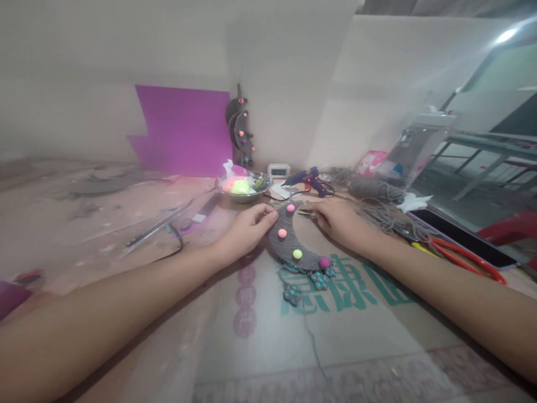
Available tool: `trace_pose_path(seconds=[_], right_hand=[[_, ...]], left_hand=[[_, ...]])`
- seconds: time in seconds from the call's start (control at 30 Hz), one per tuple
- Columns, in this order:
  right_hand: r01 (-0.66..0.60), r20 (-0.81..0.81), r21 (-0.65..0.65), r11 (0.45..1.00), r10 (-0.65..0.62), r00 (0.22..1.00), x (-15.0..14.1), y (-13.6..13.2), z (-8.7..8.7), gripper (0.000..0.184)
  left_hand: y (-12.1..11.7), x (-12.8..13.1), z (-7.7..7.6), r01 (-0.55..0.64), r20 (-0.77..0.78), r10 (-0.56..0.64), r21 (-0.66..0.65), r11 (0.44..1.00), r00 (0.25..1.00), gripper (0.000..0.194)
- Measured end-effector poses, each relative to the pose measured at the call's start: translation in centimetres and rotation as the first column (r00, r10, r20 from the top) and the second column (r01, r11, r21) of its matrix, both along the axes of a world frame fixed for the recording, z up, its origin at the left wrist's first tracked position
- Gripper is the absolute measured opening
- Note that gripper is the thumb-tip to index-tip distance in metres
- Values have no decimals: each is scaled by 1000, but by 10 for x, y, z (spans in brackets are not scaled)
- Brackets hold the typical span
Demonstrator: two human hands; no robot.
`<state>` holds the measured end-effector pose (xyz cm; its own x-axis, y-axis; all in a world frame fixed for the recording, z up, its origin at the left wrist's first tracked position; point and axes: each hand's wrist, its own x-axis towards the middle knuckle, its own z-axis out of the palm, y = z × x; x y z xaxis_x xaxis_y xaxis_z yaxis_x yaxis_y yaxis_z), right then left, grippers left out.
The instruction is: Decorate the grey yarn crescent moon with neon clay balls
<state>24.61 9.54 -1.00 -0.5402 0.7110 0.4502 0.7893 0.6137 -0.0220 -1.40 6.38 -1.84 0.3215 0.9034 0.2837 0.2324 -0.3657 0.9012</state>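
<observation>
A crescent moon ornament (280, 242) wrapped in grey yarn lies on the printed board, with pink, yellow-green and purple pom-poms on its face. My left hand (254, 226) pinches its upper left edge between thumb and fingers. Just right of the crescent's upper tip, my right hand (335, 223) is closed on what look like tweezers (307, 212), their two thin prongs pointing left. Grey flower charms (292, 293) with blue bits hang from the crescent's lower edge. A loose strand of yarn (312, 338) trails towards me.
Behind the hands stand a metal bowl (247, 196) of pom-poms, a blue glue gun (309, 180) and a small white clock (279, 170). Orange-handled scissors (465, 258), a phone (465, 238) and a grey yarn roll (375, 190) lie right. Purple sheets (184, 131) lean on the wall.
</observation>
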Motion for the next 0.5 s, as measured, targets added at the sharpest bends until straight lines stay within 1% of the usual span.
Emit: trace_pose_path(seconds=[0.1,0.13,0.17,0.2,0.23,0.3,0.33,0.4,0.5], right_hand=[[160,-103,-17,987,-160,982,3,-6,2,30],[185,-167,-6,983,-184,969,4,-9,4,32],[184,-231,14,983,-176,957,4,-13,5,34],[152,-275,40,988,-135,952,4,-17,7,35],[94,-290,65,993,-71,955,3,-21,9,35],[-41,-250,93,995,63,966,-1,-28,13,37],[-89,-217,96,991,108,970,-4,-32,15,39],[-122,-169,100,987,138,976,-10,-36,16,41],[-120,-139,114,986,136,981,-14,-39,14,41]], left_hand=[[0,0,1,-28,-7,28,10,1000,1000,29],[-1,0,2,-34,-8,34,9,999,999,28],[-1,1,3,-37,-8,37,2,999,999,28],[-2,1,4,-39,-7,39,-8,999,999,28],[-2,1,5,-39,-6,38,-19,999,999,27],[-3,1,6,-39,-6,39,-31,999,999,27],[-3,1,6,-40,-8,40,-31,999,999,27],[-2,1,5,-44,-13,43,-21,999,999,27],[0,1,2,-42,-8,42,-17,999,999,28]])
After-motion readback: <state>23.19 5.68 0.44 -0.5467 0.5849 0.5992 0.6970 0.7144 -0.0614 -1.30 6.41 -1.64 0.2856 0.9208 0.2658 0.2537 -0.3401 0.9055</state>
